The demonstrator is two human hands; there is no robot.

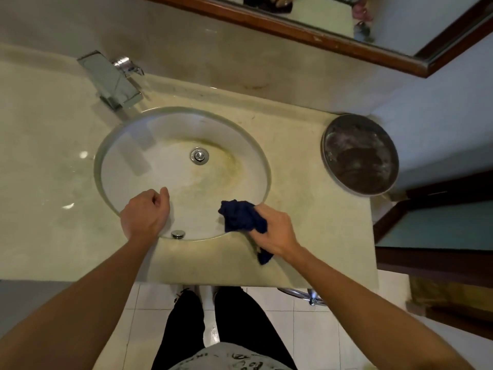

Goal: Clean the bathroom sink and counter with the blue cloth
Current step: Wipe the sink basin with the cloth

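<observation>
A round white sink (128,166) with yellowish stains around its drain (199,155) is set into a pale marble counter (314,217). My right hand (274,231) grips a bunched dark blue cloth (241,216) at the sink's near right rim; one tail of the cloth hangs out below the hand. My left hand (145,213) rests on the near left rim with fingers loosely curled, holding nothing.
A chrome faucet (112,80) stands at the back left of the sink. A round metal bin (360,153) sits on the counter's far right corner. A wood-framed mirror (320,25) hangs above. Beside the counter on the right is a dark wooden frame (426,260).
</observation>
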